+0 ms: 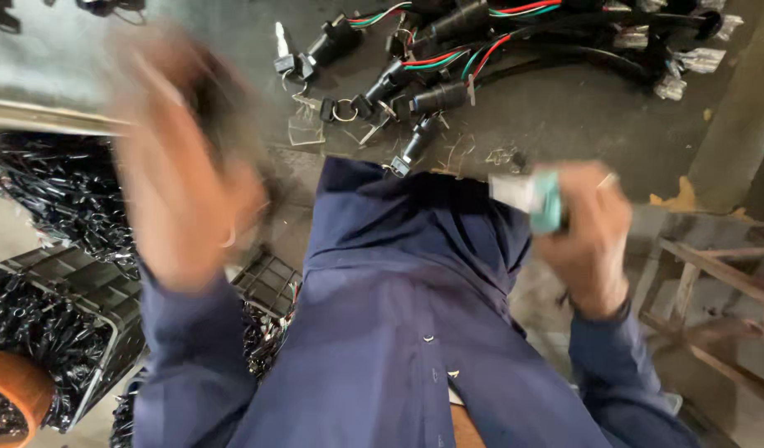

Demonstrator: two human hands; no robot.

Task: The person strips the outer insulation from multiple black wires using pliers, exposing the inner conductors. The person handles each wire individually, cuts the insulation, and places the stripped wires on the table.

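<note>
the left hand is a fast blur up high, so i cannot tell if it grips anything. that swing might bump the black switches with colored wires on the dark bench, i think. the right hand squeezes a small pale-green and white thing, held just above the blue shirt. it could slip out.
</note>
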